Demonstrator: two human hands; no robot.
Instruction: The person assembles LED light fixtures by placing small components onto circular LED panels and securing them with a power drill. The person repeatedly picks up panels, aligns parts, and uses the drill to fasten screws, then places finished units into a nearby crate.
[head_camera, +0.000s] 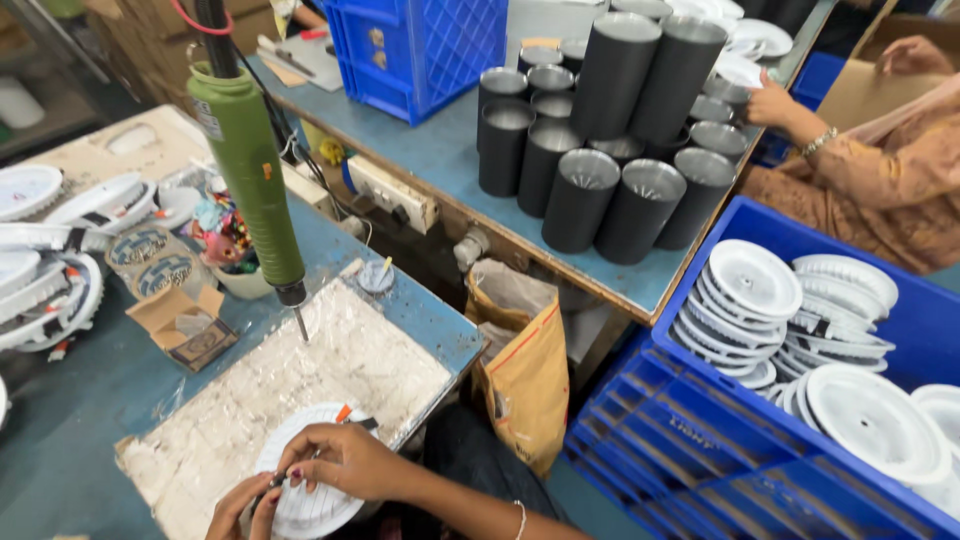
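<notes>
Assembly station, seen from the worker's head. A white round lamp housing (310, 495) lies flat on a worn white work pad (300, 390) at the near edge of the tabletop (90, 400), which steadies it for fine work. The right hand (345, 458) rests across the housing's top, fingers curled, pressing it down. The left hand (240, 505), just left of the housing, pinches a small part at its rim; what part cannot be told. A green powered screwdriver (250, 170) hangs bit-down above the pad, within reach. Right of the housing stand blue crates (700, 430) of white housings; beyond, black cylinders (600, 150) cluster near another person's hand (770, 100).
</notes>
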